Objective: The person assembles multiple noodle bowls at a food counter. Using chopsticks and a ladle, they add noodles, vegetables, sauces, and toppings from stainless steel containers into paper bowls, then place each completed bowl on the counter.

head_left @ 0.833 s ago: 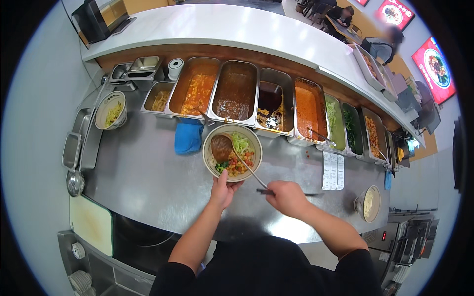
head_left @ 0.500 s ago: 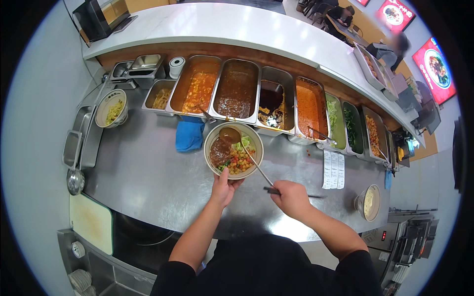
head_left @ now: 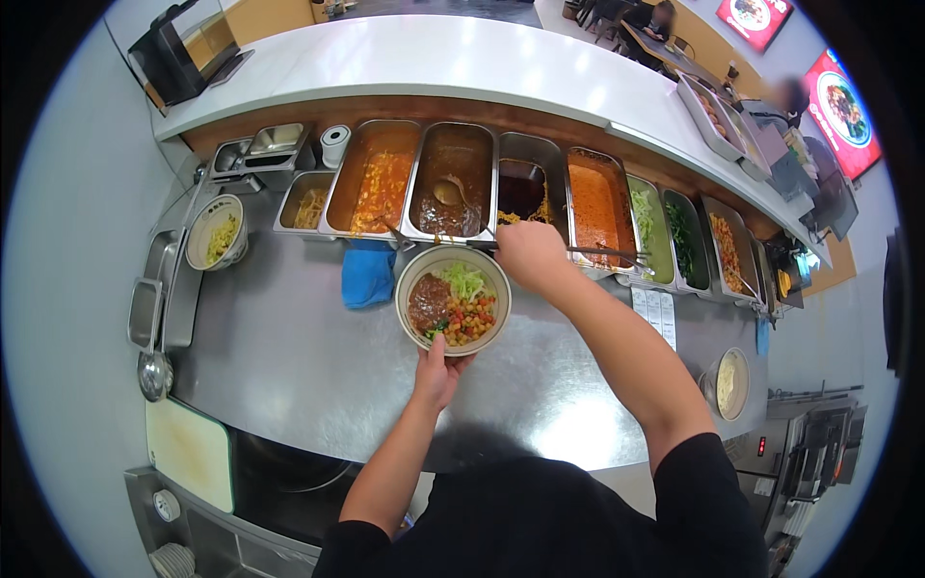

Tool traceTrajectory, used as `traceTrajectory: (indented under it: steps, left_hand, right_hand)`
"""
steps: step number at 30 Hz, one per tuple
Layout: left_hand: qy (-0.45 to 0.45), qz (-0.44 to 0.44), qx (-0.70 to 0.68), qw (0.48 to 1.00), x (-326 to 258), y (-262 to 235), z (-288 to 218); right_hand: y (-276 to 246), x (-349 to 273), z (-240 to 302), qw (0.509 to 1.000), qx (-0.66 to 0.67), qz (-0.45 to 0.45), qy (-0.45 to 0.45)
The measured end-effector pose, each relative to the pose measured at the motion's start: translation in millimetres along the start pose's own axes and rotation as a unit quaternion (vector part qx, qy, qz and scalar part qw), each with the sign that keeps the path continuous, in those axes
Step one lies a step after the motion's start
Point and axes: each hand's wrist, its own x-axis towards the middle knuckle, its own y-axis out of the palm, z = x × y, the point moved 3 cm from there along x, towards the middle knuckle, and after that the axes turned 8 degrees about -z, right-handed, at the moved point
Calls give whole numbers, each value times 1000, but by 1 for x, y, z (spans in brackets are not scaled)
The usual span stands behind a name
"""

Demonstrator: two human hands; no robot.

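My left hand (head_left: 441, 374) grips the near rim of a bowl (head_left: 502, 332), thumb on its edge. Minced brown sauce, shredded pale-green vegetable, diced orange-red pieces and a little dark green fill the bowl. Beyond it, my right hand (head_left: 528, 252) is closed round a ladle, whose round bowl (head_left: 449, 191) rests in the brown sauce of a steel pan (head_left: 424, 223). A thin dark two-pronged utensil (head_left: 612, 253) also sticks out sideways from that hand; its exact kind is unclear. The ladle's handle is partly hidden by the fist.
Along the counter's back stand pans of orange-red sauce (head_left: 595, 207), dark oily sauce (head_left: 520, 196), greens (head_left: 678, 236) and diced orange pieces (head_left: 725, 246). A blue cloth (head_left: 367, 277) lies left of the bowl. Other bowls stand at left (head_left: 220, 241) and right (head_left: 729, 383). Paper slips (head_left: 658, 313) lie at right.
My right hand has moved forward and left, carrying the ladle from over the bowl into the brown-sauce pan. Brown sauce now lies in the bowl, which my left hand still holds in nearly the same place.
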Motion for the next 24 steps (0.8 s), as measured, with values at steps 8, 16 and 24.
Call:
traceTrajectory:
  steps: [8,16,24]
  left_hand:
    - [8,-4,-10,1000,5,-2,1]
    - [9,4,6,1000,7,-7,-1]
    - [-18,25,-30,999,10,-9,1]
  right_hand:
    - [39,-2,-45,854,451,98,240]
    - [-6,-79,-39,744,605,73,272]
    - [-1,-152,-20,938,338,-59,48]
